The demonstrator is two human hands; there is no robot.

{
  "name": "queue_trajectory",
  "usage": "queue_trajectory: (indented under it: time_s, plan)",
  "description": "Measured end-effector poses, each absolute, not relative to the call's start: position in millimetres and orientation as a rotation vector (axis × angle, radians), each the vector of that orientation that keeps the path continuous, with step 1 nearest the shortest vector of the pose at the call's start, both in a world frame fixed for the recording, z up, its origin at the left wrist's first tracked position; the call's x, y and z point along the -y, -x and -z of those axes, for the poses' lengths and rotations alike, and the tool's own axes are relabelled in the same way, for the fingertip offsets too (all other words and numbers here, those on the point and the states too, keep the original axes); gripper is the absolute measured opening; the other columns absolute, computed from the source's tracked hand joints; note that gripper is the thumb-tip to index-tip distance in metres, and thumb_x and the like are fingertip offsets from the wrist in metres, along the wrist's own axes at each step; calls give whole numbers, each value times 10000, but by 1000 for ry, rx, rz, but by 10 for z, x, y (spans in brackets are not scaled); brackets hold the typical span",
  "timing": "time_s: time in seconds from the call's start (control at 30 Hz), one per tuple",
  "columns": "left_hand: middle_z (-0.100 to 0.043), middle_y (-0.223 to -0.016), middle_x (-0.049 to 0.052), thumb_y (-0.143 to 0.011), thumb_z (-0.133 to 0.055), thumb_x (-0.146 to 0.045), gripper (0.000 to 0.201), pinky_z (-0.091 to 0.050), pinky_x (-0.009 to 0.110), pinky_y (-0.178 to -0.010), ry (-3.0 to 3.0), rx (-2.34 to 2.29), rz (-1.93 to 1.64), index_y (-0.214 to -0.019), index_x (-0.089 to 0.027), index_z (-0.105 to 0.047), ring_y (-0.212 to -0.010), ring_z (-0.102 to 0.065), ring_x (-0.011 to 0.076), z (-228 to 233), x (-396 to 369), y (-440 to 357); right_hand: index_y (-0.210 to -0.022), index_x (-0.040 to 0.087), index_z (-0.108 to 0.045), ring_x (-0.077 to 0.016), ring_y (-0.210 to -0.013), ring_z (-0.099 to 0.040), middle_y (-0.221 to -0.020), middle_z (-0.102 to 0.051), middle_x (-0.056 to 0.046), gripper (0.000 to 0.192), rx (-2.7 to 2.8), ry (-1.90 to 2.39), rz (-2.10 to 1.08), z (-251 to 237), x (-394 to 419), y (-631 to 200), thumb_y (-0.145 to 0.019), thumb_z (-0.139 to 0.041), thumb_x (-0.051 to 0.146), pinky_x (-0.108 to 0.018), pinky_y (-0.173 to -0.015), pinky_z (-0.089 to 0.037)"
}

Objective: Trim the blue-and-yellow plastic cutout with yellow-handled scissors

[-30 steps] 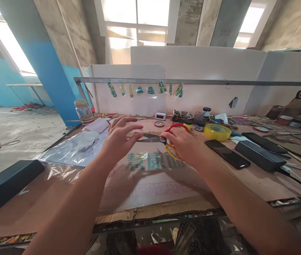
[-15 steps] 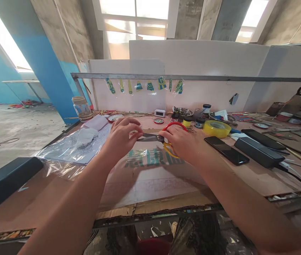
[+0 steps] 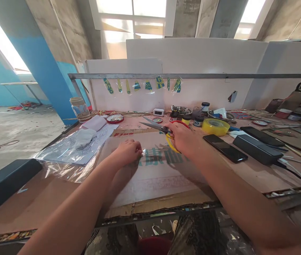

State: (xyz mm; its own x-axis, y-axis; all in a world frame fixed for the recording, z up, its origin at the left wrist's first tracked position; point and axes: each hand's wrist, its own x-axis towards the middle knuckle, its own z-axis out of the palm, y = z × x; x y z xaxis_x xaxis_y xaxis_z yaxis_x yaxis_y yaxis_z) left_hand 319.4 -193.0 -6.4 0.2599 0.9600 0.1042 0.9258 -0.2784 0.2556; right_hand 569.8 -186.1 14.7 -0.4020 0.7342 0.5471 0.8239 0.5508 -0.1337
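Note:
My right hand grips scissors with red and yellow handles, held above the cardboard with the blades slightly apart and pointing left. My left hand rests low on the cardboard sheet, its fingers closed; a small shiny clear scrap shows at its fingertips. I cannot tell whether the fingers pinch that scrap. The cardboard carries green printed characters partly hidden by both hands.
A clear plastic sheet over a drawing and white cloth lie at left. Yellow tape roll, a phone and black boxes sit at right. Small jars, a glass jar and a rail hung with coloured pieces stand behind.
My left hand has left the scissor blades and dropped onto the cardboard. My right hand has swung the scissors up and back a little, the blades now slightly apart.

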Motion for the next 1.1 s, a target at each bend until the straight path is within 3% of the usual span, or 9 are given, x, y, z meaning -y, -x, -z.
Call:
queue_trajectory:
  time_s: [0.23, 0.4, 0.5, 0.6, 0.73, 0.9, 1.1]
  plan:
    - [-739, -854, 91, -797, -630, -365, 144, -465, 340, -684, -2308, -1800, -319, -775, -228, -666, -796, -682, 274, 216, 1838, -3164, -1202, 189, -641, -220, -884, -634, -1007, -701, -87, 421, 2010, 1117, -6, -72, 1878, -5587, -798, -573, 92, -321, -784, -493]
    - [-743, -975, 137, -740, -716, -400, 344, -491, 398, -794, -2261, -1842, -492, -1010, -201, -647, -948, -684, 331, 235, 1842, -3140, -1039, 227, -588, -176, -756, -601, -865, -643, -19, 276, 1672, 924, -540, -53, 1886, -5477, -769, -639, 239, -308, -701, -511]
    - [-740, -1080, 127, -793, -657, -498, 380, -515, 388, -824, -2246, -1724, -627, -1042, -211, -658, -993, -686, 302, 126, 1895, -3193, -919, 256, -527, -182, -754, -594, -809, -597, -2, 251, 1582, 868, -705, -105, 1933, -5444, -729, -682, 208, -330, -713, -525]
    - [-740, -1127, 115, -852, -561, -612, 506, -535, 363, -836, -2072, -1317, -917, -1120, -196, -668, -999, -689, 263, -45, 2005, -3290, -896, 265, -495, -178, -731, -579, -800, -573, 7, 261, 1538, 832, -803, -108, 1987, -5407, -735, -699, 235, -339, -704, -532]
    - [-763, -942, 70, -780, -704, -622, 454, -537, 327, -798, -1728, -1048, -1163, -928, -194, -728, -880, -689, 230, -176, 2124, -3403, -937, 257, -507, -157, -721, -564, -824, -580, 11, 264, 1549, 803, -889, -9, 2040, -5329, -770, -707, 302, -321, -706, -530]
    - [-723, -811, 26, -707, -817, -555, 397, -515, 272, -690, -1543, -1059, -1486, -813, -191, -698, -740, -645, 165, -209, 2106, -3381, -978, 246, -523, -109, -570, -505, -764, -548, 37, 320, 1546, 740, -1019, 62, 2099, -5251, -822, -715, 449, -258, -534, -462]
    - [-713, -764, 30, -692, -809, -592, 426, -517, 278, -612, -1578, -1102, -1441, -801, -192, -713, -671, -635, 169, -269, 2139, -3334, -1030, 242, -503, -100, -520, -528, -710, -578, 48, 417, 1430, 632, -1062, 51, 2079, -5290, -876, -620, 611, -235, -479, -433]
